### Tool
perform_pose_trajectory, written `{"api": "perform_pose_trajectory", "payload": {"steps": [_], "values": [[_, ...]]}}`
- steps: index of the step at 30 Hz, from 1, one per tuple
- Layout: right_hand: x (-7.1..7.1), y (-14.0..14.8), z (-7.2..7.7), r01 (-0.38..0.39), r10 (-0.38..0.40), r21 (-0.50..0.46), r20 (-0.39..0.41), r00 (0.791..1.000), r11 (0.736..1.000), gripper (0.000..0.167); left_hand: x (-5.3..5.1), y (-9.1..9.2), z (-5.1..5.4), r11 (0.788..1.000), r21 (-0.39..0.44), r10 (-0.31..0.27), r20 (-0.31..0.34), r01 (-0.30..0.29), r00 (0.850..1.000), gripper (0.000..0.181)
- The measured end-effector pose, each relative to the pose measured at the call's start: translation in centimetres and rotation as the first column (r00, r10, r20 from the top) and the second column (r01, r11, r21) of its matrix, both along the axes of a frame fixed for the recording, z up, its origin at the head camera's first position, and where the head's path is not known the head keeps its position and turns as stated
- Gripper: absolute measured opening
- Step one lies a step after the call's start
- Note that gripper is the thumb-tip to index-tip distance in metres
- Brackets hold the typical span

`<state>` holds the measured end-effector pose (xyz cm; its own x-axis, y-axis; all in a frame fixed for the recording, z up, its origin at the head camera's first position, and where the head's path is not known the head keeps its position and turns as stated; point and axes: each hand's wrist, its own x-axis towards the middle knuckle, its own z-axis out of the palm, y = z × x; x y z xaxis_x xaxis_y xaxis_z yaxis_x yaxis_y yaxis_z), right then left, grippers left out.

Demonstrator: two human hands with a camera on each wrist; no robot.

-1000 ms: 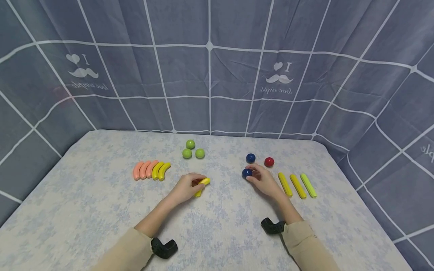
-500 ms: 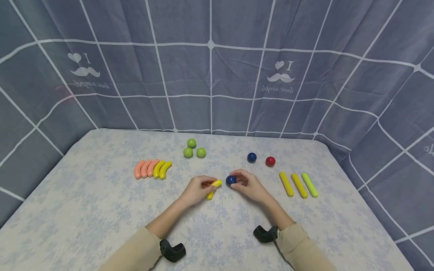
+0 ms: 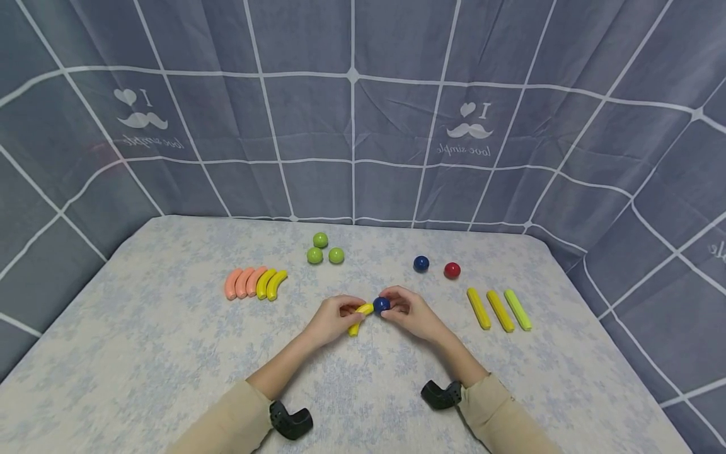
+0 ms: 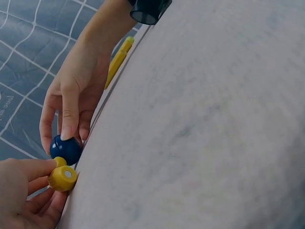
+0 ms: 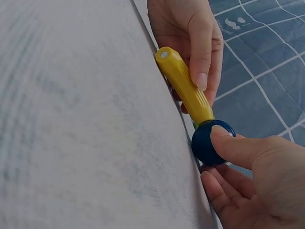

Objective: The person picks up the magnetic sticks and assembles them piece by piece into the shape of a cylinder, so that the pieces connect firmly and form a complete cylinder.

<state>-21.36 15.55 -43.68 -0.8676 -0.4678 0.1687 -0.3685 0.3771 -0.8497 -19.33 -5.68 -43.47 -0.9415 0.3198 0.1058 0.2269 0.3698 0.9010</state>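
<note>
Beige sleeves [image 3: 227, 419] and black wrist fittings [image 3: 291, 421] sit nearest me on the head feed, over a pale surface [image 3: 170, 359] patterned in faint blue florals. Just beyond, the left hand [image 3: 328, 321] pinches a curved yellow piece [image 5: 181, 76] and the right hand [image 3: 415, 315] grips a blue ball [image 3: 381, 306] between thumb and fingers, ball and piece touching at mid-surface. To the right I see three straight sticks [image 3: 499, 311], two yellow and one lime; to the left, a row of curved pieces [image 3: 242, 284], three pink and two yellow. Farther back lie a second blue ball [image 3: 421, 263], a red ball [image 3: 452, 270] and three green balls [image 3: 336, 255]. Behind the far edge hangs a grey-blue curtain [image 3: 306, 120] ruled with a white grid, its folds wrapping both sides. I read its white print [image 3: 463, 150] in reverse: "I", a heart and a moustache above "love simple".
</note>
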Motion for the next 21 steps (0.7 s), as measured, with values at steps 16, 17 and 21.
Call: {"api": "perform_pose_trajectory", "payload": {"steps": [16,17,21], "values": [[0.3,-1.1,-0.1,0.032,-0.016,-0.101,0.15,0.989,0.994,0.025,-0.5,-0.1,-0.6,0.998,0.024,-0.049,-0.049,0.05,0.998,0.032],[0.3,-1.1,-0.1,0.027,-0.012,-0.101,0.151,0.988,0.994,0.026,-0.5,-0.1,-0.7,0.998,0.022,-0.053,-0.057,0.054,0.997,0.031],[0.2,-1.2,-0.2,0.027,-0.011,-0.101,0.155,0.988,0.995,0.028,-0.5,-0.1,-0.8,0.996,0.061,-0.064,-0.048,0.067,0.997,0.028]]}}
